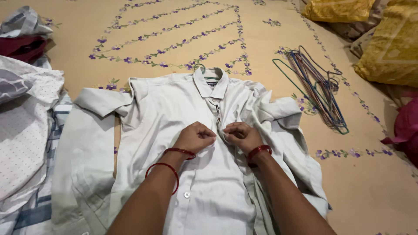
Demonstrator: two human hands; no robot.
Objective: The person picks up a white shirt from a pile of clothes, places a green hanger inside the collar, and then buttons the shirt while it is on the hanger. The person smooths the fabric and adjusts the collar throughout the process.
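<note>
Forearms: reaching over the bed (374,191)
Left hand (196,136): fingers pinching shirt (174,130) placket
Right hand (242,135): fingers curling closed, gripping the opposite placket edge
Hangers (320,89): lying right

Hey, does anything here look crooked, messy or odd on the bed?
Nothing is damaged or spilled. The pale shirt lies unevenly: its right side is bunched and wrinkled beside the right hand, while the other sleeve lies flat. The left hand pinches the front placket. The wire hangers lie in a loose tangle.
</note>
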